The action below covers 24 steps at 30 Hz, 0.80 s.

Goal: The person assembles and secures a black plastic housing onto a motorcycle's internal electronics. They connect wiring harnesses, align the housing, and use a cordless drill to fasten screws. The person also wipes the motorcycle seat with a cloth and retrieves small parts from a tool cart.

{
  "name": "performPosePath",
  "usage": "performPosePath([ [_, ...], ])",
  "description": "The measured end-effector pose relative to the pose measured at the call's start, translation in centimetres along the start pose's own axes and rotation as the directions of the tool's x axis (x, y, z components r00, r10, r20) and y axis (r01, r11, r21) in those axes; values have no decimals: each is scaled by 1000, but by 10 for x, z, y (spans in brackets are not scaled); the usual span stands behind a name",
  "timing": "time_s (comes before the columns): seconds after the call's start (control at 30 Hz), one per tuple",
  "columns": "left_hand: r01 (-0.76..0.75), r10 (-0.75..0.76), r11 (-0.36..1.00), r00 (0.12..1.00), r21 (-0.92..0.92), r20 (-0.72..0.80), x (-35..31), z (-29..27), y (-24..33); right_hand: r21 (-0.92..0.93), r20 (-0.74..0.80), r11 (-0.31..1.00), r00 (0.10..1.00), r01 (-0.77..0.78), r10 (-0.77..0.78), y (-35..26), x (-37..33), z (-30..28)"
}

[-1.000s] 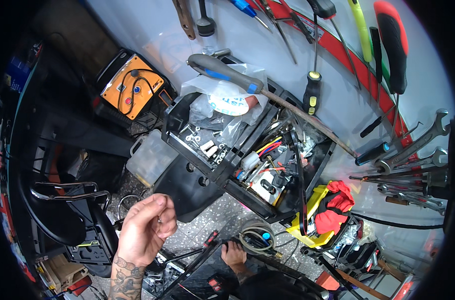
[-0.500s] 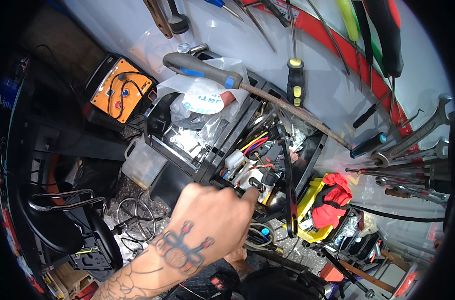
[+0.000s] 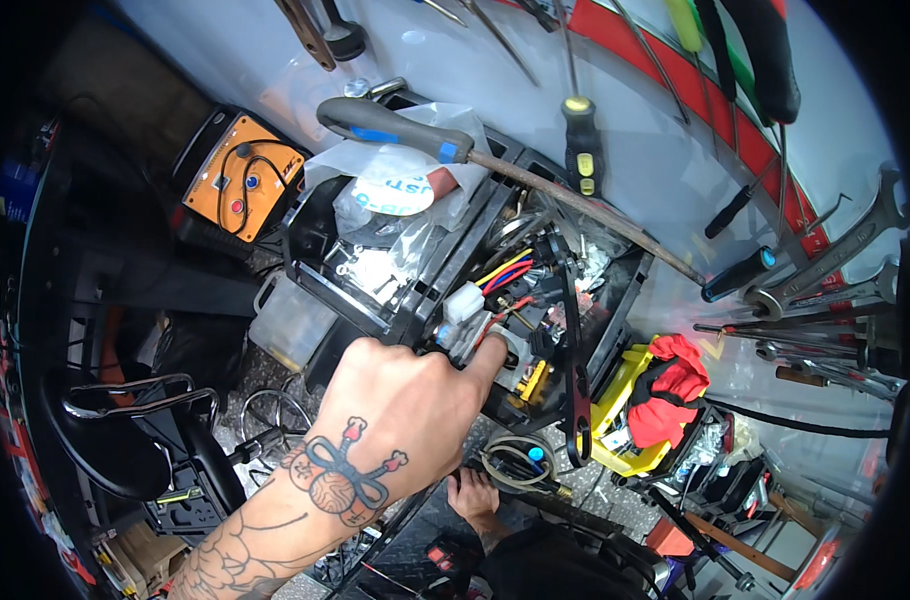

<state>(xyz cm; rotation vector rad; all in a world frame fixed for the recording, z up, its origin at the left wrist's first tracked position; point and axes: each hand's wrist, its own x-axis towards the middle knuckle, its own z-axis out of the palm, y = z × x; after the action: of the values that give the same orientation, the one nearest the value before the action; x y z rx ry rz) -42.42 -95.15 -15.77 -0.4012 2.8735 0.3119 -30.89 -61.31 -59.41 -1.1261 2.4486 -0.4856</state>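
Observation:
My left hand (image 3: 405,395), on a tattooed forearm, reaches from the lower left into the near part of a black open bin (image 3: 627,318). Its fingers curl downward, with the index finger among small electrical parts; whatever they grip is hidden. Beside the fingertips lie a white plug connector (image 3: 464,302), yellow, blue and red wires (image 3: 505,273) and a yellow part (image 3: 534,381). My right hand (image 3: 473,498) rests lower down, fingers apart on a dark surface, next to a coiled hose (image 3: 503,462).
A long screwdriver (image 3: 575,205) lies across the bins, over a plastic bag (image 3: 405,190). A black slotted bar (image 3: 575,370) spans the bin's right side. A yellow bin (image 3: 607,440) holds red cloth (image 3: 669,392). Wrenches (image 3: 825,260) hang at right; an orange box (image 3: 243,180) stands left.
My left hand has shifted slightly left and down, uncovering the yellow part in the bin. More of my right hand shows now. The whole view has shifted slightly.

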Motion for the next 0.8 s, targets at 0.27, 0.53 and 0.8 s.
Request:
performPosePath([
  [0.27, 13, -13, 1000, 1000, 16, -1, -5, -8, -10, -11, -35, 1000, 999, 7, -8, 1, -1, 3],
  [0.53, -164, 122, 985, 872, -46, -474, 13, -5, -17, -13, -13, 1000, 1000, 5, -5, 1, -1, 2],
  [0.8, -127, -702, -212, 710, -969, 61, -59, 5, -17, -14, 8, 1000, 1000, 18, -18, 2, 1, 2],
])
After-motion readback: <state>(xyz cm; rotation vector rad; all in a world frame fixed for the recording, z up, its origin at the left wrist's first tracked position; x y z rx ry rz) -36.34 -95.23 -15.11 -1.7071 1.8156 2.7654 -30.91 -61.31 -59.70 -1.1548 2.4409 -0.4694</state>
